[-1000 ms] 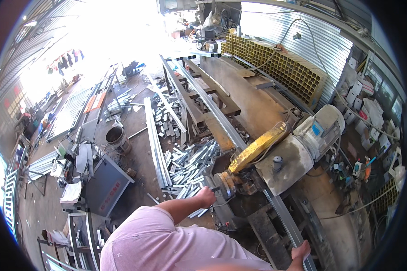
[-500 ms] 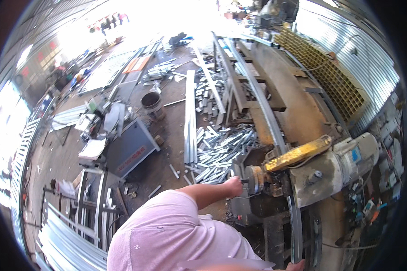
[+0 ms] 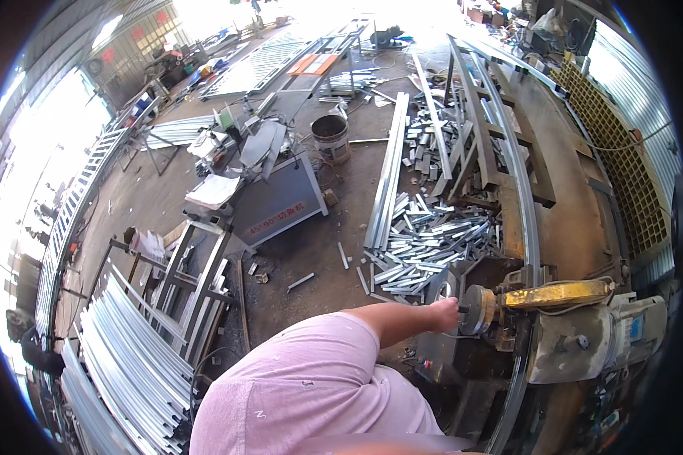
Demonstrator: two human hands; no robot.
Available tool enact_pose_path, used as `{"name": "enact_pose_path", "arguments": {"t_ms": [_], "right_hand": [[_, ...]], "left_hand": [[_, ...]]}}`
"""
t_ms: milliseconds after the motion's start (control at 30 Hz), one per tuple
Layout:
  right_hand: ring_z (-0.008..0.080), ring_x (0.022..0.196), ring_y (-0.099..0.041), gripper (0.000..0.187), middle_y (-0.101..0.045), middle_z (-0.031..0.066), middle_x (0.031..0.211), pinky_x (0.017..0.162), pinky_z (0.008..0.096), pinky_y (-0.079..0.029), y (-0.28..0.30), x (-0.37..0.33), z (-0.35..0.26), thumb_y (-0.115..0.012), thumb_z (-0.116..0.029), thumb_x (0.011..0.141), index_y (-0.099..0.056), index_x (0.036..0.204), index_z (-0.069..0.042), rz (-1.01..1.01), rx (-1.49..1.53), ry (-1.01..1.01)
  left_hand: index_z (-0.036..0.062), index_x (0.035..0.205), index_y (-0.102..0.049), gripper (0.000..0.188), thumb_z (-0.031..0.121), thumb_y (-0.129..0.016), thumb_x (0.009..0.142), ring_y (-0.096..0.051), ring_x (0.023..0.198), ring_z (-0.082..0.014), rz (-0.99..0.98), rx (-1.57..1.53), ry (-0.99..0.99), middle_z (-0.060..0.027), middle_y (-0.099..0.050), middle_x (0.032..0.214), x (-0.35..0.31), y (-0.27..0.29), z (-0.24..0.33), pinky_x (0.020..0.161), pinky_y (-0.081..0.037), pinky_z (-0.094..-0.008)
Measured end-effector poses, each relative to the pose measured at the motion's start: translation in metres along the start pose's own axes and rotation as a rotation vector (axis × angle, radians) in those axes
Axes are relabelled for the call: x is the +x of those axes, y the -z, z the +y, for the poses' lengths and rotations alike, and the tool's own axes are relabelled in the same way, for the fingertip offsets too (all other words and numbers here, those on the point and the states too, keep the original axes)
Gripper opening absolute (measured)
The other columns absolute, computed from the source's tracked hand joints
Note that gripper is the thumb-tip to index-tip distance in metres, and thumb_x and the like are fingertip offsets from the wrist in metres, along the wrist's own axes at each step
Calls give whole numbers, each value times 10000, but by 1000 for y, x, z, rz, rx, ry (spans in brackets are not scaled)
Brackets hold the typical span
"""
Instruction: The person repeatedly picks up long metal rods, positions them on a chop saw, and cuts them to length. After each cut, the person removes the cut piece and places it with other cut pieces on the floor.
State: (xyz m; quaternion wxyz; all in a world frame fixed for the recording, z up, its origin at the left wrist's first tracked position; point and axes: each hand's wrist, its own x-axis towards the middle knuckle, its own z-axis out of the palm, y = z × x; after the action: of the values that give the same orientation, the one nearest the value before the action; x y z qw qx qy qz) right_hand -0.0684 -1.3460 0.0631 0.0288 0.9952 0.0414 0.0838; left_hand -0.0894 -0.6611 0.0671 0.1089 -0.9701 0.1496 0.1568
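Observation:
My left hand (image 3: 444, 313) is stretched out, its fingers closed round a dark handle (image 3: 464, 310) on the near side of a cutting machine. Beside the handle is a round, worn yellow-brown part (image 3: 479, 309). A long yellow cover (image 3: 558, 294) and a grey, dirt-coated motor (image 3: 573, 345) make up the machine's right side. Beneath the yellow cover runs a long metal profile (image 3: 520, 189), reaching from far back down toward the lower edge. My right hand is out of the picture.
Short metal offcuts (image 3: 440, 235) lie heaped beyond my left hand, next to long bars (image 3: 389, 178). A bucket (image 3: 331, 138) and a grey cabinet (image 3: 277, 205) stand farther left. Many long profiles (image 3: 133, 360) are stacked at the lower left. A yellow grating (image 3: 622, 159) leans at the right wall.
The view has swung left, so the scene sits farther right in the picture. My left hand stays at the handle. My right hand, at the profile's near end before, has left the picture.

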Motion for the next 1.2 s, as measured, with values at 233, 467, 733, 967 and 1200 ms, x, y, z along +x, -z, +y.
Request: {"name": "enact_pose_path", "arguments": {"t_ms": [233, 467, 733, 967, 1200], "right_hand": [[451, 1416, -548, 825, -579, 287, 1514, 1213, 501, -433, 39, -5, -32, -734, -430, 871, -528, 1520, 37, -234, -17, -132], [445, 1446, -517, 827, -548, 261, 1554, 1230, 497, -417, -2, -9, -6, -735, -405, 876, -500, 1564, -10, -43, 36, -14], [421, 1376, -591, 903, -612, 216, 1486, 1183, 533, -473, 1, 20, -57, -785, -287, 773, -447, 1573, -38, -453, -320, -481], [445, 1653, -137, 1158, -100, 246, 1796, 1326, 542, -236, 13, -27, -85, -808, -494, 895, -146, 1722, -25, -334, -46, -559], [458, 1531, -382, 804, -440, 267, 1626, 1271, 548, -315, 17, -162, -151, -799, -310, 918, -433, 1567, -6, 85, 438, -511]], "left_hand": [[239, 910, -839, 128, 326, -766, 852, -741, 988, -184, -21, 7, -27, 25, -799, 981, 5, 9, 1, 835, -461, -403], [234, 935, -839, 156, 318, -712, 901, -748, 972, -190, 28, -52, 15, 20, -803, 987, -3, -6, -1, 839, -462, -408], [245, 999, -832, 124, 281, -767, 900, -752, 996, -185, -137, -54, -43, 14, -800, 994, -7, 15, -8, 822, -506, -401], [201, 968, -850, 150, 299, -757, 902, -779, 1019, -213, -52, -32, -76, -6, -823, 1046, -12, 23, -13, 786, -559, -409], [192, 1023, -851, 261, 381, -787, 855, -763, 1096, -234, -114, -61, -49, -39, -820, 1103, -4, 0, -19, 909, -532, -434]]}}
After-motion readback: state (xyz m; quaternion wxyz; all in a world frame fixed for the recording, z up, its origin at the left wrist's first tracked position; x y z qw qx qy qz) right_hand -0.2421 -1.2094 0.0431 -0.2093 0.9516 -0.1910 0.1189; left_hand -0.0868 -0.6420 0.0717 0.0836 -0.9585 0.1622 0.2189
